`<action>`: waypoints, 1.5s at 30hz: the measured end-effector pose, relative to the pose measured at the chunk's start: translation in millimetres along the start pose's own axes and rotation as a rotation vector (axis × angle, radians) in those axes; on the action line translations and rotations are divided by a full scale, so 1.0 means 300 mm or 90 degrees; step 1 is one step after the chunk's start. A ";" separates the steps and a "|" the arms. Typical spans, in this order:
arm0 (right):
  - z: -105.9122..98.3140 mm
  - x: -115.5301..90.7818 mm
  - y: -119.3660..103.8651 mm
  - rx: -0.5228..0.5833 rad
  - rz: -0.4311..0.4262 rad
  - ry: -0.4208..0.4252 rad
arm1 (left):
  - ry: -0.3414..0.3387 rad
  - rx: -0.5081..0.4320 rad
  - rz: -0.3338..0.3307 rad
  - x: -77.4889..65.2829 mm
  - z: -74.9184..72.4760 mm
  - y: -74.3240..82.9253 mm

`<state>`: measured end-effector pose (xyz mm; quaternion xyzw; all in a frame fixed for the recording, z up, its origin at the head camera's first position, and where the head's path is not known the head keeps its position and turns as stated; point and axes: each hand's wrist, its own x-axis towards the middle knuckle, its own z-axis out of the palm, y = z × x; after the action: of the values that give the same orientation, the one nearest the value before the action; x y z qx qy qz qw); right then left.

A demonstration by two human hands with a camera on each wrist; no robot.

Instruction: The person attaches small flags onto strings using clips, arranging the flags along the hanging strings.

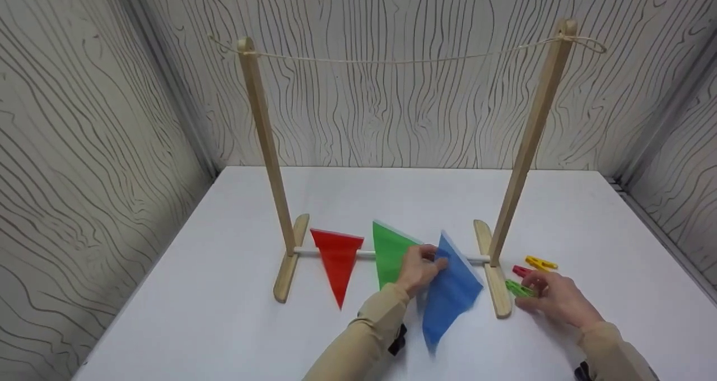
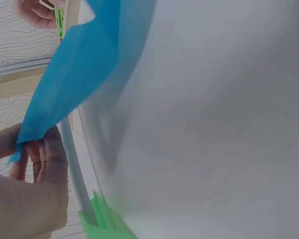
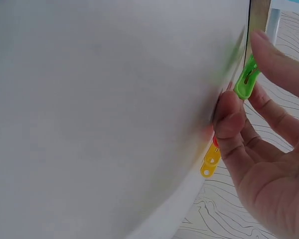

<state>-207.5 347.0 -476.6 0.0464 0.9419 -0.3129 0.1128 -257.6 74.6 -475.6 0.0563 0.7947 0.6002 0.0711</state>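
Beige sleeves (image 1: 358, 336) come in over the near edge. On my head feed the white tabletop (image 1: 185, 314) spreads broadly to its left edge, so I have more room there; right of the wooden stand (image 1: 528, 157) the strip is narrower, and a cord (image 1: 369, 61) sags between the post tops. I see the left hand (image 1: 417, 270) pinching the blue pennant (image 1: 455, 288) by one side, thumb against fingers; it hangs between both hands, inside the stand's right foot. Green pennant (image 1: 391, 249) and red pennant (image 1: 339, 258) sit farther left at the crossbar (image 1: 306, 251). Half curled, the right hand (image 1: 560, 301) has its fingers about the green clip (image 1: 518, 288), just outside that foot; whether they grip it, I cannot tell. Red clip (image 1: 521, 270) and yellow clip (image 1: 541, 263) lie just beyond
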 end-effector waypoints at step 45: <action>-0.012 -0.031 0.000 0.755 -0.047 0.072 | 0.076 -0.220 0.000 0.017 -0.067 0.076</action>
<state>-199.1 349.1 -471.5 0.0850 0.6122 -0.7861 0.0066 -266.0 62.7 -448.4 0.0079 0.6824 0.7302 0.0324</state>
